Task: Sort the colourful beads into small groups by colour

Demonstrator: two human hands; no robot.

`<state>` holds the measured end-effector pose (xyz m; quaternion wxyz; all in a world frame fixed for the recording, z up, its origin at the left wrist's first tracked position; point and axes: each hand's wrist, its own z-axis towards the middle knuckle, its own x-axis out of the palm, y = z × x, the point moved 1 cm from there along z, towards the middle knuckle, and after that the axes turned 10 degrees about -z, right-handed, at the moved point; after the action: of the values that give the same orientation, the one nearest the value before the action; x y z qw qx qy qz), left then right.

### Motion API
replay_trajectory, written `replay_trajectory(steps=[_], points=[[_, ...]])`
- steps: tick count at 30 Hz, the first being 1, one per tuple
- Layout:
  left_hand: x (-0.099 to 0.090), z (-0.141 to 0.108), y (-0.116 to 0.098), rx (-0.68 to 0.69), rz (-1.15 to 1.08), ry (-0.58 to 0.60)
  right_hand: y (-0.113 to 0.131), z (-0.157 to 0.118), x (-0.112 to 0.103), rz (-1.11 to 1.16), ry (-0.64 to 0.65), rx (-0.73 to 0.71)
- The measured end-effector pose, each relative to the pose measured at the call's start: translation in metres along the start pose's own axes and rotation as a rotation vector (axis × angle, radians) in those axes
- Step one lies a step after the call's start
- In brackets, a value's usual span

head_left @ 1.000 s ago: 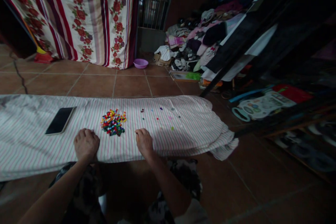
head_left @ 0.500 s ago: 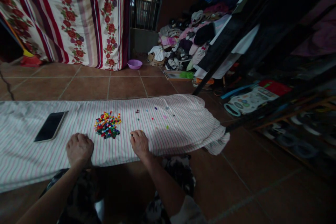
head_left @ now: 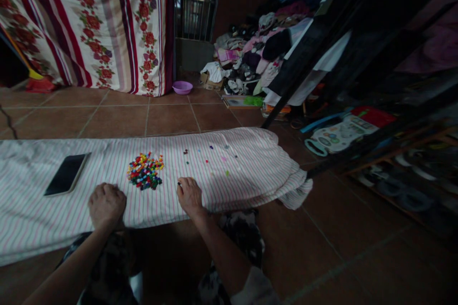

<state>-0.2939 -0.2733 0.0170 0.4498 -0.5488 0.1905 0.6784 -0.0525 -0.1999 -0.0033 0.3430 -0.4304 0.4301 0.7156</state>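
Between the two hands and slightly farther off, I see a heap of tiny multicoloured bead-like pieces [head_left: 145,171] on the long white cloth with pink and grey stripes [head_left: 246,195]. On the left, the left hand [head_left: 107,204] rests near the cloth's near edge, fingers curled under; I cannot tell whether it holds anything. Right of the heap, I have the right hand [head_left: 189,196] with fingertips pinched narrow on a small dark piece [head_left: 179,183]. Farther right, loose pieces lie spread out, among them a lime-green piece [head_left: 227,173] and a small red piece [head_left: 206,161]. Left of the heap lies a black-screened rectangular phone [head_left: 67,175].
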Motion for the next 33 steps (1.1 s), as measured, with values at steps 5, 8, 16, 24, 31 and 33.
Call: replay_trajectory(steps=[5, 8, 16, 24, 31, 33], points=[[0.001, 0.0, 0.001, 0.006, 0.001, -0.015, 0.0, 0.0, 0.002, -0.014, -0.015, -0.002], [0.003, 0.001, 0.003, 0.005, 0.007, -0.007, 0.0, 0.0, 0.003, -0.003, -0.036, -0.003], [0.009, 0.001, 0.008, 0.012, 0.003, -0.019, -0.005, -0.002, 0.004, 0.128, -0.132, 0.01], [0.006, 0.004, 0.003, 0.019, 0.052, 0.021, -0.013, -0.001, 0.009, 0.279, -0.23, 0.12], [0.007, 0.007, 0.008, 0.109, 0.083, 0.024, -0.017, -0.001, 0.01, 0.316, -0.24, 0.14], [0.008, 0.006, 0.01, 0.109, 0.071, 0.008, -0.018, -0.001, 0.009, 0.326, -0.237, 0.136]])
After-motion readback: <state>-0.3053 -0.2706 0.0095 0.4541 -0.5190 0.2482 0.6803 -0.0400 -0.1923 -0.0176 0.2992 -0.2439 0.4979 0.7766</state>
